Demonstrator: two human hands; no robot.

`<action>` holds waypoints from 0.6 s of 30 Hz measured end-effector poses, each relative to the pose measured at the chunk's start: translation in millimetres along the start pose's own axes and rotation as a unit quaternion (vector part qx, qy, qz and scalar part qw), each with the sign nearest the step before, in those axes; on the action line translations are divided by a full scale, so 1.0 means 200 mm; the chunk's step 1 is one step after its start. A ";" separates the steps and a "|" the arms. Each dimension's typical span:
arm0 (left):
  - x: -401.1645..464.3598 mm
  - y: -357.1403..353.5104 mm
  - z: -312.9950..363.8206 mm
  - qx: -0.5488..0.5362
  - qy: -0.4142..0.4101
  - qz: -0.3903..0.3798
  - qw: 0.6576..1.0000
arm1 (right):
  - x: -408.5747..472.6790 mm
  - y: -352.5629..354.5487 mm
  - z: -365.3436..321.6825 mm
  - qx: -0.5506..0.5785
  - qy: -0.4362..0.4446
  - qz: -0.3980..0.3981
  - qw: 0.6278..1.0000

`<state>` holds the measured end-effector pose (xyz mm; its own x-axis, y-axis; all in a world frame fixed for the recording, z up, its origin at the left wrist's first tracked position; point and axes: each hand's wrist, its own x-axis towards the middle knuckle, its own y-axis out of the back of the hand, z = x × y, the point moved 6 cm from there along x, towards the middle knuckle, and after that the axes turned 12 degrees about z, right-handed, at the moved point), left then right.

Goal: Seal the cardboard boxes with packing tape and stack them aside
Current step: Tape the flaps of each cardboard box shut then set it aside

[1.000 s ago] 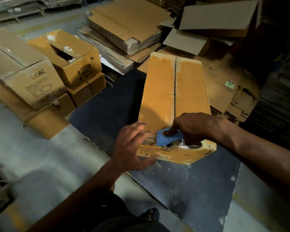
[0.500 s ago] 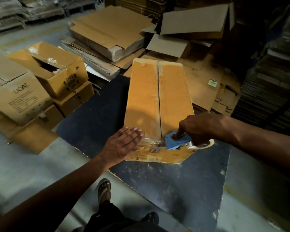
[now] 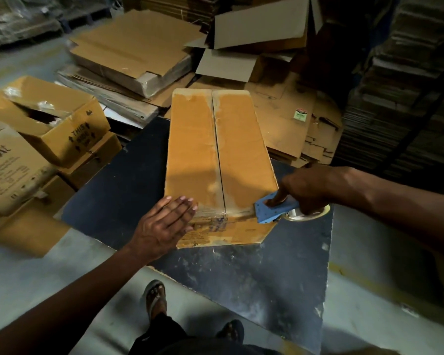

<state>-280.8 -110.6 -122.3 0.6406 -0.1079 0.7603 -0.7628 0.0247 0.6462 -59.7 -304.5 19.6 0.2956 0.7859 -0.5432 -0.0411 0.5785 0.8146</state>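
A long brown cardboard box [image 3: 198, 144] lies on a dark table top [image 3: 241, 278], its two top flaps meeting at a centre seam. My left hand [image 3: 164, 224] presses flat on the box's near left corner, fingers straight. My right hand [image 3: 308, 190] grips a blue tape dispenser [image 3: 272, 210] holding a roll of clear packing tape [image 3: 308, 213], at the box's near right corner. A strip of clear tape runs across the near edge between the two hands.
Several brown boxes [image 3: 59, 119] are stacked at the left, one with a torn top. Flattened cardboard [image 3: 139, 52] is piled behind the table, and more sheets lie at the right. My sandalled feet [image 3: 154, 295] stand on the concrete floor below the table.
My right hand has pulled the dispenser rightward along the near edge, from near the seam to the right corner. My left hand has settled flat on the left corner.
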 end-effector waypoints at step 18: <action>0.43 -0.41 0.48 -0.046 0.052 -0.183 0.981 | 0.00 -0.02 0.05 0.026 0.012 0.043 0.999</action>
<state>-171.7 -218.2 -115.0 0.8793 -0.0241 0.4757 -0.4718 0.0939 0.8767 -50.8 -308.9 19.2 0.2703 0.8377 -0.4746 -0.0150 0.4965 0.8679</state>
